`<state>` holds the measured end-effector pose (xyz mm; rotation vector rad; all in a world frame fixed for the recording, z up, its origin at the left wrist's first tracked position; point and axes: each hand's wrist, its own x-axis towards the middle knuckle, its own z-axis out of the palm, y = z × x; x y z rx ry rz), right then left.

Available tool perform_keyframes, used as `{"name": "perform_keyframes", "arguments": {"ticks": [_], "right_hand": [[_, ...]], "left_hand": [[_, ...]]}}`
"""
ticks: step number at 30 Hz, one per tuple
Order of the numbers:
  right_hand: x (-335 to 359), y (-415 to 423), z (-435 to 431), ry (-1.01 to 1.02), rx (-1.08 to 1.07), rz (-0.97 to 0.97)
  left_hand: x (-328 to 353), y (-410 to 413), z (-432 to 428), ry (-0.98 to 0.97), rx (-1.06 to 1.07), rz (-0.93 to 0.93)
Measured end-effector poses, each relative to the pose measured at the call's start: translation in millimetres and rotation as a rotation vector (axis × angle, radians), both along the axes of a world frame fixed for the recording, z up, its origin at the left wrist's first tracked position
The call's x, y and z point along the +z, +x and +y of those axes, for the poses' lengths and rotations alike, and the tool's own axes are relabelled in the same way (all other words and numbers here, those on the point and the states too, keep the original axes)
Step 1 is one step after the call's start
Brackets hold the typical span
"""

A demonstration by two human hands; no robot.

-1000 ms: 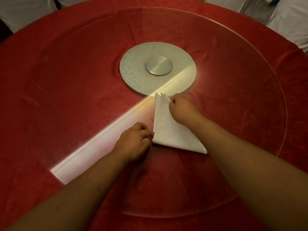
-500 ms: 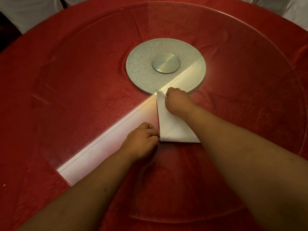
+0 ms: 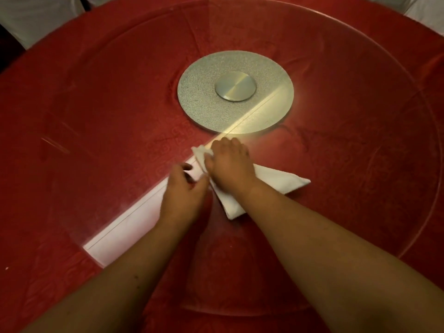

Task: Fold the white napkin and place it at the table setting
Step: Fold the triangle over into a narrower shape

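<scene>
The white napkin (image 3: 278,182) lies folded into a triangle on the glass turntable (image 3: 360,164), near its middle. One point reaches right, one points toward me, and the far tip sticks out past my fingers. My right hand (image 3: 229,164) lies on top of the napkin and grips its far tip. My left hand (image 3: 183,191) is right beside it on the left, fingers curled, pinching the napkin's left edge. Most of the napkin's middle is hidden under my right hand and wrist.
A round red tablecloth (image 3: 36,236) covers the table. A silver disc with a metal hub (image 3: 235,88) sits at the turntable's centre, just beyond my hands. A bright strip of reflected light (image 3: 125,227) runs diagonally across the glass. White chair covers (image 3: 36,18) stand beyond the far edge.
The napkin has turned: its long point, which reached toward me, now reaches right. My right hand has slid down over it, and my left hand has moved up against the right.
</scene>
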<state>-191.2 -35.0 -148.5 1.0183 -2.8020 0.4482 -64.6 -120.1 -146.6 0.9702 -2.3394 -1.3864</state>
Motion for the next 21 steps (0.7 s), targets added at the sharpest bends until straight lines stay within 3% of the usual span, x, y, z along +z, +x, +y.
{"name": "perform_keyframes", "arguments": {"ticks": [3, 6, 8, 14, 18, 21], "right_hand": [[-6, 31, -4, -0.027, 0.249, 0.064], [-8, 53, -3, -0.098, 0.317, 0.082], [-6, 60, 2, -0.094, 0.256, 0.039], [-7, 73, 45, 0.067, -0.108, -0.141], [-14, 71, 74, 0.145, -0.158, -0.217], [-16, 56, 88, 0.170, -0.202, -0.223]], "left_hand": [[-3, 17, -30, -0.188, 0.170, -0.012], [-4, 23, -50, -0.286, -0.030, -0.189], [-3, 17, -52, -0.336, -0.139, -0.267], [8, 12, -54, -0.254, -0.103, -0.369], [12, 21, -51, -0.250, -0.127, -0.389], [17, 29, -55, -0.118, -0.116, -0.408]]}}
